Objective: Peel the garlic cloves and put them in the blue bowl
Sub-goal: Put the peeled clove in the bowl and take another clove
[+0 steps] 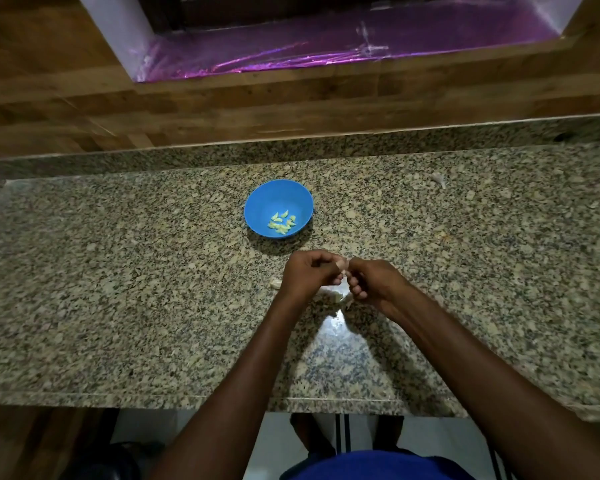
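A blue bowl (257, 206) stands on the granite counter and holds several peeled pale green garlic cloves (282, 224). Just in front of it, my left hand (309, 273) and my right hand (374, 282) meet above the counter. Both pinch one small garlic clove (342, 266) between their fingertips; most of the clove is hidden by the fingers. Pale garlic pieces or skins (336, 295) lie on the counter under my hands, and another bit (275, 283) lies left of my left hand.
The granite counter (118, 271) runs wide to both sides, with a wooden wall (222, 105) behind it. A scrap of garlic skin (440, 180) lies far right at the back. The counter's front edge (187, 398) is near my body.
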`<state>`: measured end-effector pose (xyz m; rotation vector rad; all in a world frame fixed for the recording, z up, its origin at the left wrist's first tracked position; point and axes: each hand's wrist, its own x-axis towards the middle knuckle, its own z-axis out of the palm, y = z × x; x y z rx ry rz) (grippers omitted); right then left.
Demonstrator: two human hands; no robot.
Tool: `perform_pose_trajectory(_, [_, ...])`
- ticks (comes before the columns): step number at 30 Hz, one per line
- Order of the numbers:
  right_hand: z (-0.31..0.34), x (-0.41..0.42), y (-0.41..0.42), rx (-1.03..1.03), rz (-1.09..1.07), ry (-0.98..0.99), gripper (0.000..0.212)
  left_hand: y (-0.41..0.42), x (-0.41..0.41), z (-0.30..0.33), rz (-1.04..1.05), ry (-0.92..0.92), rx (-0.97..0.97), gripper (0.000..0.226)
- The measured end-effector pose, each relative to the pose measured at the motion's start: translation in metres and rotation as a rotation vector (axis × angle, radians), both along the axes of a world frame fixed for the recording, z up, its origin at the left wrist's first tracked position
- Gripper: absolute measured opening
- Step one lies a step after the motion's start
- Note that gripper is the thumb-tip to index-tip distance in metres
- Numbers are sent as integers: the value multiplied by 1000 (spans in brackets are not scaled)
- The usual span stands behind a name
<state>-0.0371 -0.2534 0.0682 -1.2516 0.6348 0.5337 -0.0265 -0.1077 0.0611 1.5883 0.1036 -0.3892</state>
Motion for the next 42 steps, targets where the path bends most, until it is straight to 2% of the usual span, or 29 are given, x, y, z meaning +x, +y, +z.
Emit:
perform_pose_trajectory(5, [-3, 2, -5, 128, -79, -29, 24, 2, -3, 0, 23, 254, -201, 15])
perform_pose_trajectory(8, [1, 2, -8, 169, -51, -32, 22, 0, -7, -2, 82, 260, -246, 10])
perform_pose_trajectory(11, [1, 0, -11, 122, -39, -26, 20, 0, -7, -4, 96, 250, -230, 9])
perform_pose_trajectory(13, [-1, -1, -12, 7, -20, -65, 15, 3, -5, -6, 94, 262, -241, 10])
perform_pose_trajectory(15, [-5, -3, -15, -221, 54, -153, 11, 7, -4, -9, 96, 273, -262, 12])
perform_pose_trajectory(18, [-17, -2, -15, -554, 210, -286, 15, 12, -4, -15, 66, 257, -251, 16])
perform_pose_trajectory(22, [-28, 4, -14, -835, 380, -378, 18, 17, -5, -22, 55, 232, -207, 18])
perform_pose_trajectory(25, [-29, 4, -17, -916, 460, -365, 27, 18, -6, -28, 71, 213, -167, 16])
perform_pose_trajectory(29, [-31, 2, -15, -951, 454, -313, 33, 16, -7, -35, 100, 212, -145, 13])
perform_pose_trajectory(31, [-31, 1, -13, -914, 442, -316, 29, 15, -7, -37, 102, 205, -130, 13])
perform_pose_trajectory(35, [-29, -3, -12, -417, 267, -319, 12, 11, -5, -38, 118, 197, -82, 12])
perform_pose_trajectory(39, [-29, -4, -11, -329, 210, -356, 15, 9, -3, -38, 134, 188, -36, 9])
perform_pose_trajectory(42, [-30, -1, -13, -241, 157, -300, 14, 12, -2, -37, 101, 152, -25, 12])
